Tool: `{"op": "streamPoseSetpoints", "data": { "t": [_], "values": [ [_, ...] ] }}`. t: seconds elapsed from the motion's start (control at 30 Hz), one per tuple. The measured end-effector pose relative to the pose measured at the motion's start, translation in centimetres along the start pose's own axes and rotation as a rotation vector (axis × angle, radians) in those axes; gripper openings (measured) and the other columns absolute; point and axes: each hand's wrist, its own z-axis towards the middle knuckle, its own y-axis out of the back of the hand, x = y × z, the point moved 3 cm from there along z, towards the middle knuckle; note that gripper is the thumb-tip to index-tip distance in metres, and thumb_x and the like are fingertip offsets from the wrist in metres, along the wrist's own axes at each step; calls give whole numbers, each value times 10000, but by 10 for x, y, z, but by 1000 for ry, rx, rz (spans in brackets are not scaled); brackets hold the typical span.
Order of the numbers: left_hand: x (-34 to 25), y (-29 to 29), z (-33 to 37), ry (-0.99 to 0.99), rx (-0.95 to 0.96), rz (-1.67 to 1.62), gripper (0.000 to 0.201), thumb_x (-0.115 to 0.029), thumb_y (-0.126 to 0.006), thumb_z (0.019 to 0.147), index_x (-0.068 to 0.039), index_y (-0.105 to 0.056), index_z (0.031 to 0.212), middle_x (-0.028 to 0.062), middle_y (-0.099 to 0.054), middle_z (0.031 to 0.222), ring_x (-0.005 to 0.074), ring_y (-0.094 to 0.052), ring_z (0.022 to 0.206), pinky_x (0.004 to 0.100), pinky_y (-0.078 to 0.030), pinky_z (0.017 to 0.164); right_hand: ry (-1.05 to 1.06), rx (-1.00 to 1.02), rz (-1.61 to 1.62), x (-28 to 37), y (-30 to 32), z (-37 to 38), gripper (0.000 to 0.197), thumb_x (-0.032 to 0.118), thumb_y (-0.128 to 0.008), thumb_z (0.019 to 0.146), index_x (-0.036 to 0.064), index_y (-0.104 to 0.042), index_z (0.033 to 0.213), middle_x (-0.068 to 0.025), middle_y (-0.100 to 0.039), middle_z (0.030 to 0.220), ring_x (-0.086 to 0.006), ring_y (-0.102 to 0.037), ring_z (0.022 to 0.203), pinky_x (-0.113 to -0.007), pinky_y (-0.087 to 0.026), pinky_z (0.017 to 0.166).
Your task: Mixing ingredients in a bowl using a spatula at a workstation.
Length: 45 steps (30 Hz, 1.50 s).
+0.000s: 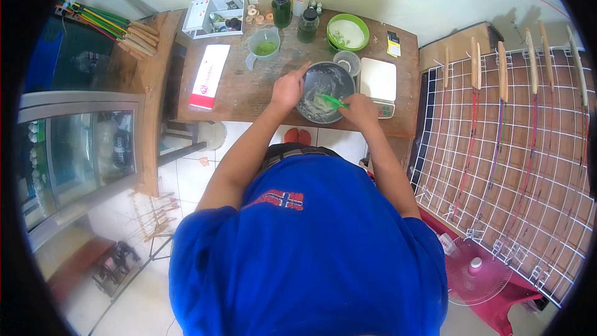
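A person in a blue shirt [311,255] stands at a wooden desk [242,99], right hand [360,112] clamped on a green spatula [333,101] whose blade sits in pale paste [318,106]. The paste lies in a dark bowl [341,79] at the desk's near edge, right of its middle. The left hand [288,90] touches the bowl's left rim; whether its fingers close on it cannot be told. A scale [378,81] stands toward the near right corner, a clear cup [346,62] between it and the bowl. By the far edge: a green bowl [331,42] of white powder [348,33].
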Motion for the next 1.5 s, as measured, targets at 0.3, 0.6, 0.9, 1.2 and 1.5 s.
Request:
{"op": "streamPoseSetpoints", "data": {
  "t": [0.3,0.6,0.9,1.2,1.5],
  "values": [
    [10,0,4,149,68,-7,548,-84,-563,878,-228,-519,1405,210,-670,1050,381,-652,938,484,-524,823,-2,21,-94,14,21,-3,268,312,-670,776,141,-775,955,-160,-715,872,-351,-687,849,-451,-547,783],
    [-7,-1,6,97,55,-44,529,-84,-539,869,-210,-544,1382,209,-678,1025,387,-658,913,497,-524,813,-32,152,-4,1,10,11,321,323,-719,752,143,-773,1011,-162,-721,917,-342,-695,846,-434,-547,785],
    [-8,-5,8,52,71,-18,526,-83,-526,876,-213,-538,1385,194,-686,1028,387,-667,894,500,-533,803,44,-84,-208,17,24,20,131,189,-670,773,99,-756,814,-157,-715,820,-329,-708,814,-424,-559,742],
    [-2,-9,10,45,85,11,526,-91,-532,877,-218,-533,1388,190,-690,1016,381,-672,867,495,-536,784,174,116,-203,13,15,20,186,252,-697,798,90,-741,879,-161,-703,822,-325,-698,790,-439,-553,720],
    [-5,-9,14,7,96,-10,548,-90,-540,868,-224,-518,1399,196,-691,998,382,-671,856,500,-536,766,188,68,-146,15,17,23,170,190,-663,793,42,-745,807,-185,-706,811,-345,-704,790,-447,-559,708]
  ]
}}
